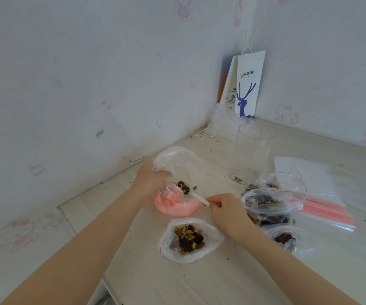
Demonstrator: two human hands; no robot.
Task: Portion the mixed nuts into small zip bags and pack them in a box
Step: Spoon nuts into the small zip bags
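A pale table [177, 282] in the corner, pink cartoon wallpaper [67, 84] behind. The left hand [153, 177] bunches the rim of a thin pink bag [177, 205]. The right hand [226, 210] pinches a white spoon [197, 197] by its handle, bowl heaped with nuts [184, 188] at that bag's mouth. Light, loose stuff, quick to spill, and the film looks flimsy, so grip at the rim. Dark chunks, pale seeds. A filled zip bag [188, 238] gapes just in front, other zip bags [270, 205] to the right, near a clear tub [250, 155].
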